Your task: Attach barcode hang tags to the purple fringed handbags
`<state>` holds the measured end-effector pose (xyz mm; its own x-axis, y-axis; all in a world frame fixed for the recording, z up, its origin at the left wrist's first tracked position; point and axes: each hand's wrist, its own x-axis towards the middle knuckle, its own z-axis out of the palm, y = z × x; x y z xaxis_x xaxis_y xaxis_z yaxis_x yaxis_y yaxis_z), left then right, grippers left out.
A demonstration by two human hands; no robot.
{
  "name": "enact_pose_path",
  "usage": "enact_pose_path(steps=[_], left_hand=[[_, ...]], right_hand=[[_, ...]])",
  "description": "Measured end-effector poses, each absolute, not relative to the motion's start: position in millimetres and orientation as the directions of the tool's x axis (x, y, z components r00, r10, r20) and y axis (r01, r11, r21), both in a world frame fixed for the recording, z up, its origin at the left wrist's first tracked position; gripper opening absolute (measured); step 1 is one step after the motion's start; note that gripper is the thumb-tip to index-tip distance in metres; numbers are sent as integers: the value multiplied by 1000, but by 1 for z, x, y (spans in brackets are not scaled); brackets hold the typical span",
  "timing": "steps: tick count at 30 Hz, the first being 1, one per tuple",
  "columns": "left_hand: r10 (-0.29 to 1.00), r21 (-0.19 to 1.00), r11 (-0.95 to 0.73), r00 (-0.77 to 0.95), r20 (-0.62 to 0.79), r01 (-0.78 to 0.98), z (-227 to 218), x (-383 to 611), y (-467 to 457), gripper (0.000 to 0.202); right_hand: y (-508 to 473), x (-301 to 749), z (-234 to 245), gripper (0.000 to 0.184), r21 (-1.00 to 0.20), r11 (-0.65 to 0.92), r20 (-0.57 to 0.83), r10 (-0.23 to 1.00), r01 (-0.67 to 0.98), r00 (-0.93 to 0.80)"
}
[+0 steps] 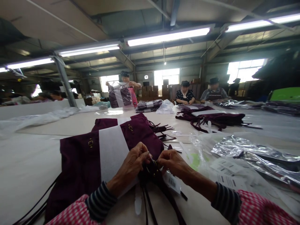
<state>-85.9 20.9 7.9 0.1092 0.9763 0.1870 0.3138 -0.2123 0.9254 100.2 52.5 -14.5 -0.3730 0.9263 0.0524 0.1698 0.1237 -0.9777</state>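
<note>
a broad white worktable surface (32, 159) carries everything, and beyond its far edge are three co-workers: one at the left with a plastic-wrapped purple bag (120, 97), one in a dark dotted top (181, 97), and one in grey sleeves (213, 93). the nearest large deep-purple fabric bag (79, 162) lies flat by the surface's near edge, left of its middle, with a second purple fabric bag (103, 124) partly under its upper side. a pile of purple bags with loose straps (229, 118) rests toward the far right corner, and shiny clear plastic packaging (260, 150) spreads along the right edge. a wide white paper band (111, 147) wraps the nearest bag. over that bag's right end, the person's left hand (134, 159) has thumb and fingers pinched together on a dark strap bundle with gold-coloured metal fittings (152, 170); the right hand (174, 161) pinches the bundle's other side, though shadow and overlap make the exact grip hard to see. a white printed tag in clear plastic (172, 182) lies just below the right hand. two small gold-coloured buckles (90, 143) sit on the nearest bag, either side of the band.
</note>
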Motion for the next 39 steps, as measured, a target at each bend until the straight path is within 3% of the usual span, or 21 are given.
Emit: enact_pose_path(steps=[2,8,11,14,18,24,30,35,39], left_hand=[[981,940,-192,84,175,283,10,-85,19,19],[994,993,-113,8,112,31,19,-81,16,27],[994,994,-105,1,106,-38,19,-80,18,29],[994,993,-104,-22,103,-59,17,-79,20,28],[994,993,-107,-25,106,-41,17,-80,20,27],[996,993,-89,-29,87,-71,13,-85,17,31],[992,990,-41,113,57,-133,7,-85,18,26],[956,982,-83,266,127,-171,13,-80,14,22],[966,949,-54,226,129,-310,15,-78,12,12]], right_hand=[[52,98,-16,5,-981,140,79,921,133,-381],[51,91,-8,18,-986,166,145,872,5,-467],[53,92,-1,19,-992,128,109,844,-2,-525],[56,97,2,17,-994,93,47,823,53,-565],[56,101,1,11,-989,130,70,826,68,-560],[57,102,-6,16,-993,107,68,852,45,-519],[58,99,-12,18,-992,114,80,883,46,-462],[50,108,-9,13,-977,185,118,878,101,-465],[35,124,-19,32,-847,401,213,858,349,-468]])
